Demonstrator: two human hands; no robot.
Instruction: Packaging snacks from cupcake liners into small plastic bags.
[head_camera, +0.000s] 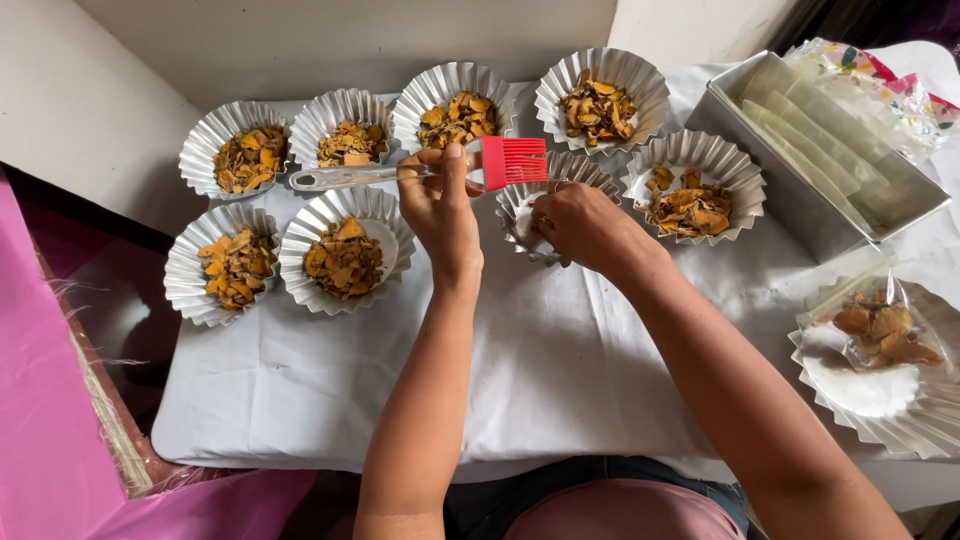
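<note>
The red silicone pastry brush with a clear handle (420, 172) lies crosswise above the middle of the table, pinched at mid-handle between thumb and fingers of the left hand (440, 205), bristles pointing right. Just right of it, the right hand (585, 225) curls closed over the rim of a fluted foil cup (530, 205) with little showing inside. Seven more fluted foil cups of orange-brown chips (345, 255) stand around them on the white cloth (560, 370). Far right sits a rectangular metal tin (800, 210).
</note>
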